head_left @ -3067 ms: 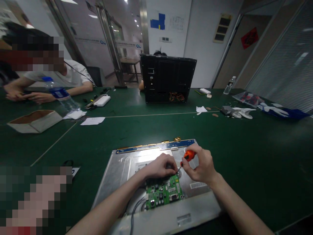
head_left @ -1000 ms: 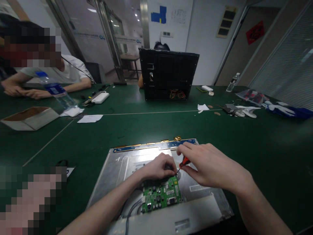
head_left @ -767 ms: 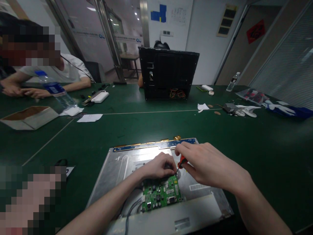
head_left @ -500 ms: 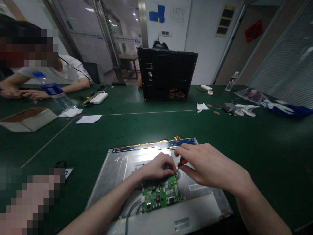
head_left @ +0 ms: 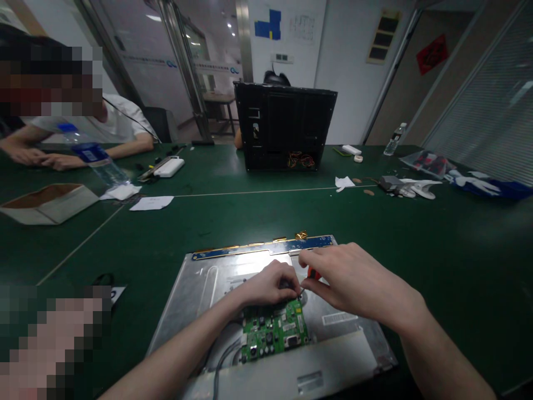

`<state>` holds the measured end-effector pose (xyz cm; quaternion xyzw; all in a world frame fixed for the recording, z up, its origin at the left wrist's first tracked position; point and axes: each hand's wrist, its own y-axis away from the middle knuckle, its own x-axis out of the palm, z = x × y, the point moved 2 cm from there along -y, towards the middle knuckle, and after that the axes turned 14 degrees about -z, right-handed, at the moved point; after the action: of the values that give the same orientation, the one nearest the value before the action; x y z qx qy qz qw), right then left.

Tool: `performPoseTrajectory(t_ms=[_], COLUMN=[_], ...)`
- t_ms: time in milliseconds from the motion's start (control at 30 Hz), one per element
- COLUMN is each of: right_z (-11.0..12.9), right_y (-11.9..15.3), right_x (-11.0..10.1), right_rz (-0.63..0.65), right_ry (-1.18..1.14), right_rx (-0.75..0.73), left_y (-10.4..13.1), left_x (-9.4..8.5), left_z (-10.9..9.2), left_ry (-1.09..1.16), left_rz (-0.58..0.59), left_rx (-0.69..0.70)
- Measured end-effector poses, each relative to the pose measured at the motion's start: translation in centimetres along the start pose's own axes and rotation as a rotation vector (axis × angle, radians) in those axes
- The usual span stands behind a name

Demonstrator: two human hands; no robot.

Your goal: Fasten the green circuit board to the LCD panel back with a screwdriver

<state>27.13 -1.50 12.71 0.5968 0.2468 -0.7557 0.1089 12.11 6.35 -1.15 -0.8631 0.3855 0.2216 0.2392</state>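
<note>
From afar, I see my right hand [head_left: 350,273] clamping a red-handled screwdriver [head_left: 313,274], its shaft slanting down and left from those fingers toward the far-right corner of the green circuit board [head_left: 275,328], where my left hand [head_left: 275,282], nearer the tip, has fingertips together, anything between them hidden.

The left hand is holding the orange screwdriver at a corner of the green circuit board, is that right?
No, wrong hand: the head view shows the right hand holding the orange screwdriver at a corner of the green circuit board.
</note>
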Motion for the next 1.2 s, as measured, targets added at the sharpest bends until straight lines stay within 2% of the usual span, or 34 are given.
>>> performPoseTrajectory(t_ms=[300,533,800,1200], right_z=[0.26,-0.08,0.28,0.01], right_y=[0.14,-0.13,0.31,-0.14], right_x=[-0.34,0.04,-0.29,-0.07], right_rz=[-0.013,0.013,-0.01,-0.004], right_ry=[-0.015,-0.002,-0.014,0.011], right_rx=[-0.053,0.037,-0.066,0.02], left_y=[0.11,0.02,0.1,-0.09], left_x=[0.1,0.05,0.15,0.0], left_z=[0.11,0.08,0.24,0.06], left_ry=[0.019,-0.014,0.02,-0.018], left_rz=[0.005,0.018,0.017,0.015], left_rx=[-0.016,-0.022,-0.015,-0.011])
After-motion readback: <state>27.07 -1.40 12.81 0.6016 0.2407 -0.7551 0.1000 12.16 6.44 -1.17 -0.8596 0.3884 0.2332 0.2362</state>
